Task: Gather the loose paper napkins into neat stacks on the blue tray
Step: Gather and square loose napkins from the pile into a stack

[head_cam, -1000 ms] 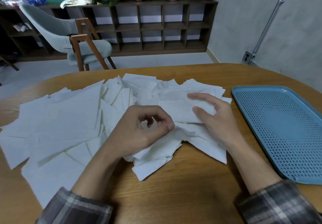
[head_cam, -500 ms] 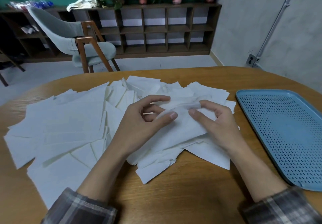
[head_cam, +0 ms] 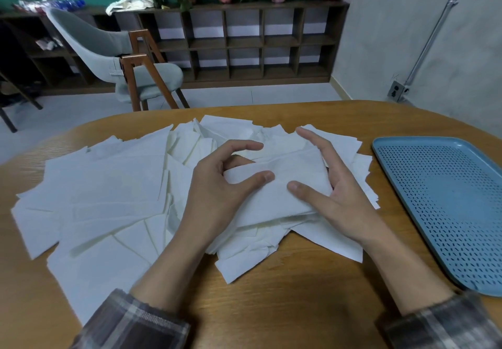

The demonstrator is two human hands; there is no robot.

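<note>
Many white paper napkins (head_cam: 108,191) lie loosely spread over the left and middle of the wooden table (head_cam: 271,310). Between my hands is a small bundle of napkins (head_cam: 288,199), slightly raised over the pile. My left hand (head_cam: 217,191) pinches its left end, thumb on top and fingers curled behind. My right hand (head_cam: 336,196) holds its right end, thumb pressing on top and fingers stretched along the edge. The blue perforated tray (head_cam: 448,213) sits at the right with nothing on it.
Bare table surface lies between the pile and the tray and along the near edge. Beyond the table stand a grey chair (head_cam: 122,58) with wooden legs and a low dark shelf unit (head_cam: 244,41) with potted plants.
My left hand uncurled and took hold of the bundle's left end. My right hand shifted to its right edge, and the bundle now sits squared between both hands.
</note>
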